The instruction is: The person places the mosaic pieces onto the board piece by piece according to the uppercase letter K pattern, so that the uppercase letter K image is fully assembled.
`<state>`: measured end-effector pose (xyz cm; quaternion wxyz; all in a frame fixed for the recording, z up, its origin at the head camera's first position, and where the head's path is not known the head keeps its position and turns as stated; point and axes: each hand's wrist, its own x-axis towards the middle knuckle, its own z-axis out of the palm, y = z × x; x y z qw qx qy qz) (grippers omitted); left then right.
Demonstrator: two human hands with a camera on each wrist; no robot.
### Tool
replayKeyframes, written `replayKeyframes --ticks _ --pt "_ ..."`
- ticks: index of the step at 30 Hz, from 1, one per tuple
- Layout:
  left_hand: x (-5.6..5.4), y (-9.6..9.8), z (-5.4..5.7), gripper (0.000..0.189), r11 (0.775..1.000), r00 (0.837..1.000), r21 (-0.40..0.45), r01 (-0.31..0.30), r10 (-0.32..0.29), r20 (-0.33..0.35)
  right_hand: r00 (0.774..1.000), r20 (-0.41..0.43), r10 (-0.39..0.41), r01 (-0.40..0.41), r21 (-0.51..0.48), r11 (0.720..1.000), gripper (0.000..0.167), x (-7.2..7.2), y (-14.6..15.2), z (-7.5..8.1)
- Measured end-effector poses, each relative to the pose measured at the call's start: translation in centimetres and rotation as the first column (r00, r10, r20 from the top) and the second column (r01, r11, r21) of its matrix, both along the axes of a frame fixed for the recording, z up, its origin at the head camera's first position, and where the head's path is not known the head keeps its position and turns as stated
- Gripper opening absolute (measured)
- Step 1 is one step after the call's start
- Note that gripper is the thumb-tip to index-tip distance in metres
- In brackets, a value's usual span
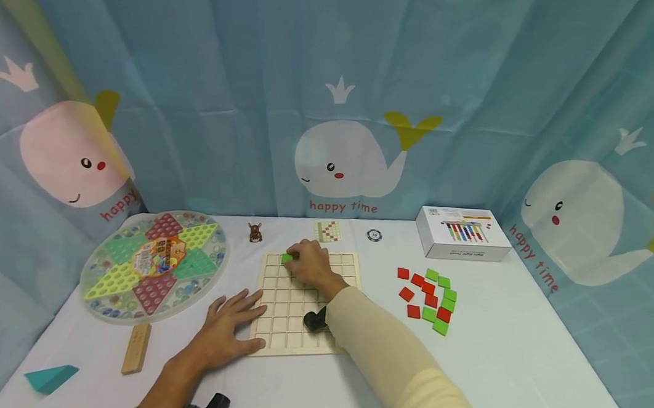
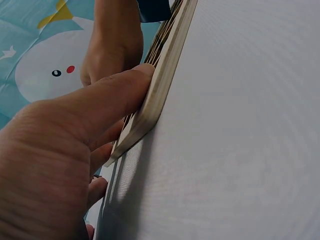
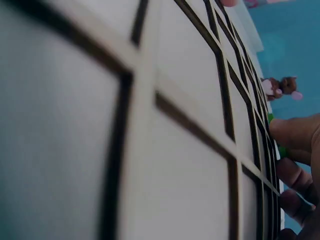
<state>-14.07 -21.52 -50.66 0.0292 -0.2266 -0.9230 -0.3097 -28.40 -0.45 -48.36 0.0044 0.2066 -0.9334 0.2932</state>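
Note:
A wooden grid board (image 1: 279, 325) lies on the white table. At its far left part, my right hand (image 1: 311, 266) pinches a small green square tile (image 1: 286, 258) between thumb and fingers. In the right wrist view, bits of green show beside the thumb (image 3: 287, 131), above the grid. My left hand (image 1: 221, 335) rests at the board's left edge with its fingers spread. The left wrist view has the thumb (image 2: 120, 90) touching the rim of the board. Part of the board is hidden under my right arm.
Loose red (image 1: 413, 311) and green tiles (image 1: 440, 326) lie right of the board. Behind it are a pattern card (image 1: 327, 231), a chip (image 1: 374, 235) and a bear figure (image 1: 255, 232). A white box (image 1: 464, 236) stands back right, a round checkers board (image 1: 120, 224) left.

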Motion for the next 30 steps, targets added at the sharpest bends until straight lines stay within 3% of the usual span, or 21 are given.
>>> replayKeyframes --ticks 5,11,15,21,30 --pt "-0.2 0.1 0.1 0.067 1.0 1.0 0.001 0.009 -0.009 0.01 0.999 -0.008 -0.036 0.036 0.045 0.998 0.03 0.0 -0.3 0.1" --pt "-0.1 0.0 0.0 0.068 1.0 1.0 -0.002 0.006 -0.006 0.006 0.999 0.02 -0.028 0.028 0.003 1.0 0.037 0.2 -0.1 0.8" --pt "0.0 -0.2 0.1 0.068 1.0 1.0 -0.012 0.0 0.0 0.003 0.999 0.042 -0.013 0.018 -0.11 0.994 0.041 0.7 1.1 3.2" --pt "-0.1 -0.4 0.2 0.068 1.0 1.0 -0.01 -0.006 0.006 0.007 0.999 -0.015 0.043 -0.046 -0.249 0.967 0.042 1.7 4.2 7.7" --pt "-0.1 0.1 -0.1 0.068 1.0 1.0 0.014 -0.009 0.009 0.006 0.995 -0.103 -0.007 -0.025 -0.307 0.951 0.046 5.2 11.3 12.9"
